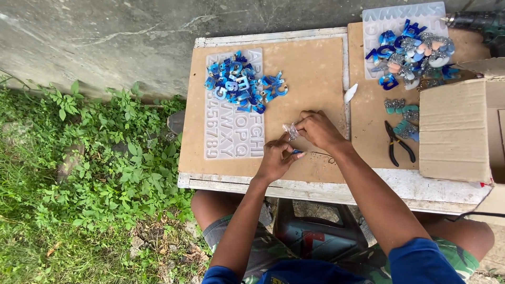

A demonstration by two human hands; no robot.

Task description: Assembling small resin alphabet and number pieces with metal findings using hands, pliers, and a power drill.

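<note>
My left hand (pixel 276 158) and my right hand (pixel 315 129) meet over a brown board (pixel 310 68) on a small table. Between their fingertips they pinch a small clear glittery piece (pixel 290 131). A bit of blue shows under my left hand's fingers. Just left of the hands lies a clear silicone mould sheet (pixel 234 134) with letter and number cavities. A pile of blue resin letters (pixel 243 85) sits on its upper part.
A second mould (pixel 381 21) with blue and glittery pieces (pixel 413 52) lies at the back right. Black pliers (pixel 398 144) and a few teal pieces (pixel 405 126) rest beside a cardboard box (pixel 457 129). A drill (pixel 476 21) is at top right. Weeds (pixel 89 173) grow left.
</note>
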